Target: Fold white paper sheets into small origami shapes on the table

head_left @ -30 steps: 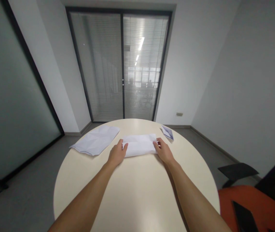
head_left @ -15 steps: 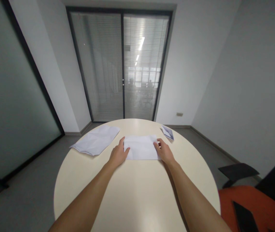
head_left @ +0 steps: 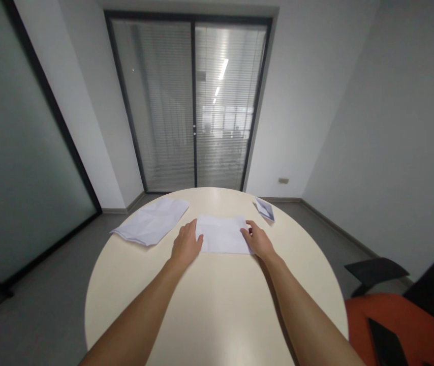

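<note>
A white sheet of paper [head_left: 222,235] lies across the middle of the round table, its long side towards me. My left hand [head_left: 187,243] grips its left edge, thumb over the top face and fingers along the outer side. At the right edge my right hand [head_left: 257,240] holds the paper the same way, its thumb on the upper face and its fingers curled at the side. Fingertips under the edges are partly hidden. To the left lies a stack of creased white paper [head_left: 156,218]. A small folded paper piece [head_left: 265,209] rests near the far right rim.
The round cream table [head_left: 213,305] fills the space before me. On the right stands an orange chair [head_left: 415,325] with a black armrest [head_left: 379,272]. Beyond the table are a glass partition with blinds [head_left: 156,112] and a white wall with a socket [head_left: 283,180].
Both hands have shifted slightly, with the sheet sliding a little towards me. The left fingers have drawn in closer to the paper's edge. The other papers have not moved.
</note>
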Motion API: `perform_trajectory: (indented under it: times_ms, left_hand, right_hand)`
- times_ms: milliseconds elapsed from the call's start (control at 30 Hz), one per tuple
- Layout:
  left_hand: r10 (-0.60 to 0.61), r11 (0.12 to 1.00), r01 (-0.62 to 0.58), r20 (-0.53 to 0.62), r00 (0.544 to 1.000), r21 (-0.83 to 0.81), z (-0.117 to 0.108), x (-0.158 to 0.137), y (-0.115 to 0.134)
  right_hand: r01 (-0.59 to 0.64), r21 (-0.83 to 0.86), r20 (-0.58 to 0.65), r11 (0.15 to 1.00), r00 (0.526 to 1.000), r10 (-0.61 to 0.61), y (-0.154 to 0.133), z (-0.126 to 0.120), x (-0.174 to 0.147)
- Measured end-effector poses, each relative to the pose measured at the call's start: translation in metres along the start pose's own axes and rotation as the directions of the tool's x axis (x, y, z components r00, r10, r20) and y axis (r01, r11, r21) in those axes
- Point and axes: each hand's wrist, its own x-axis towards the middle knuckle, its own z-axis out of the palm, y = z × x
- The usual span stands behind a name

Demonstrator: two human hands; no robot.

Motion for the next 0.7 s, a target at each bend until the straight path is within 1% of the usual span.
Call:
perform_trajectory:
  times_ms: [67,100,167,233,300,333,433,500,533,600,700]
  left_hand:
    - [0.109,0.994,-0.109,-0.048,0.993,0.002,0.001,-0.002,0.002]
    - [0.166,0.986,-0.166,-0.042,0.985,0.001,0.003,-0.003,0.004]
    - [0.268,0.964,-0.268,0.033,0.963,-0.005,0.006,-0.006,0.008]
    - [0.325,0.945,-0.327,0.148,0.934,-0.009,0.01,-0.01,0.011]
    - [0.333,0.939,-0.343,0.256,0.907,-0.007,0.013,-0.014,0.013]
    - [0.329,0.939,-0.344,0.29,0.898,-0.003,0.013,-0.016,0.013]
    - [0.318,0.94,-0.342,0.327,0.89,0.015,0.013,-0.019,0.015]
    - [0.31,0.941,-0.338,0.341,0.887,0.023,0.012,-0.02,0.015]
    - [0.306,0.942,-0.335,0.351,0.885,0.024,0.011,-0.02,0.016]
    - [0.303,0.942,-0.335,0.371,0.878,0.021,0.011,-0.021,0.017]
    - [0.316,0.938,-0.347,0.378,0.87,0.016,0.011,-0.022,0.019]
  right_hand:
    - [0.017,0.002,0.011,1.0,1.0,-0.017,-0.001,0.001,0.0]
    - [0.024,0.002,0.015,1.0,1.0,-0.024,-0.001,0.002,0.0]
    - [0.033,0.003,0.026,0.999,0.999,-0.033,-0.003,0.004,-0.001]
    - [0.036,0.008,0.045,0.999,0.998,-0.036,-0.006,0.005,-0.002]
    - [0.039,0.009,0.056,0.999,0.998,-0.04,-0.008,0.005,-0.003]
    - [0.04,0.007,0.053,0.999,0.998,-0.04,-0.009,0.005,-0.004]
    - [0.063,-0.02,-0.02,0.998,0.998,-0.063,-0.014,0.004,-0.004]
    - [0.145,-0.063,-0.087,0.987,0.985,-0.15,-0.02,0.003,-0.005]
    - [0.208,-0.086,-0.104,0.974,0.971,-0.216,-0.026,0.004,-0.006]
    - [0.318,-0.076,-0.097,0.945,0.941,-0.324,-0.039,0.007,-0.011]
    - [0.397,0.043,0.034,0.917,0.917,-0.398,-0.06,0.018,-0.024]
